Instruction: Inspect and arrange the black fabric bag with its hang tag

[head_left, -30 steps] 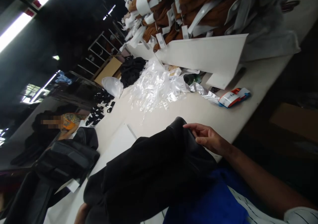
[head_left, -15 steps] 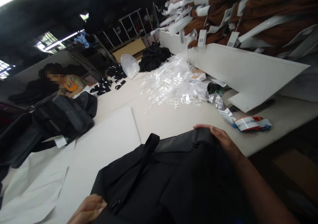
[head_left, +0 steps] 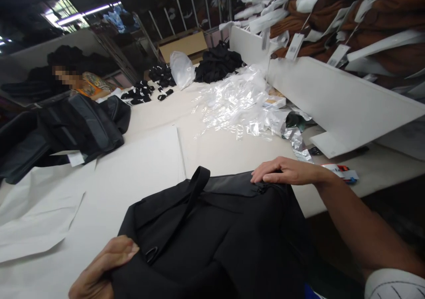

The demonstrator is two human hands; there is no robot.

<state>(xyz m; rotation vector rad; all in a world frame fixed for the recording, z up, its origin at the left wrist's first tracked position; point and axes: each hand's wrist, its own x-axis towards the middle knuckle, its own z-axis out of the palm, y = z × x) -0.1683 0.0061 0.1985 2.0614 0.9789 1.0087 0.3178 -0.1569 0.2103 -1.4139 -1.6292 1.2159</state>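
A black backpack [head_left: 226, 232] lies flat on the white table [head_left: 212, 153] right in front of me, its strap [head_left: 186, 206] running diagonally across it. My left hand [head_left: 99, 270] grips the bag's near left corner, fingers curled over the fabric. My right hand [head_left: 285, 171] rests on the bag's far top edge beside the zipper, fingers stretched out and pressing on it.
Sheets of white paper [head_left: 99, 184] cover the table to the left. More black bags [head_left: 63, 131] lie at far left, near a seated person [head_left: 83, 84]. A heap of clear plastic bags [head_left: 232, 102] and a long white board [head_left: 332, 100] sit ahead; brown garments [head_left: 332, 11] are stacked behind.
The backpack has been laid down flat on the table from a bunched-up heap. My right hand has moved onto its top edge and my left hand has come into view at its corner.
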